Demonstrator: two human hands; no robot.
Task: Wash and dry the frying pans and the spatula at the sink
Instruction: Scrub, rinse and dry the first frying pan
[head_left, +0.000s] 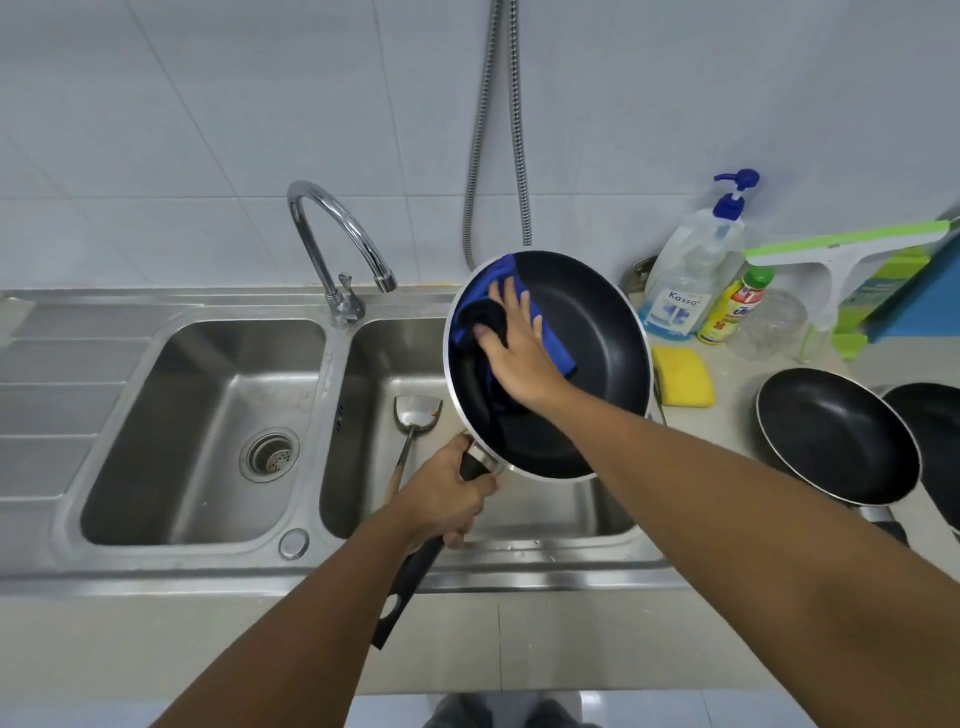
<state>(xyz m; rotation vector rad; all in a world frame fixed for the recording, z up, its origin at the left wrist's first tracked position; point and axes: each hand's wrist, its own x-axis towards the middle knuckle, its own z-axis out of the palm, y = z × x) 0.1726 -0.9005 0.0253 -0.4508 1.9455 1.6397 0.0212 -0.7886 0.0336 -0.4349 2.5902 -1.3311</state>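
Observation:
A black frying pan (597, 332) with a silver rim is held tilted over the right sink basin (545, 512). My left hand (447, 493) grips its black handle (415, 571). My right hand (511, 340) presses a blue cloth (496, 283) against the pan's inside with spread fingers, thumb on a dark fold. A metal spatula (415, 415) lies in the right basin, left of the pan. Two more black pans rest on the counter at right: one (836, 434) fully seen, another (935, 431) cut by the frame edge.
A chrome tap (337, 234) stands between the two basins; the left basin (208, 415) has a drain strainer. On the right counter lie a yellow sponge (683, 376), a pump soap bottle (691, 270), a yellow bottle (735, 306) and a green-white squeegee (841, 249). A metal hose (483, 130) hangs on the tiled wall.

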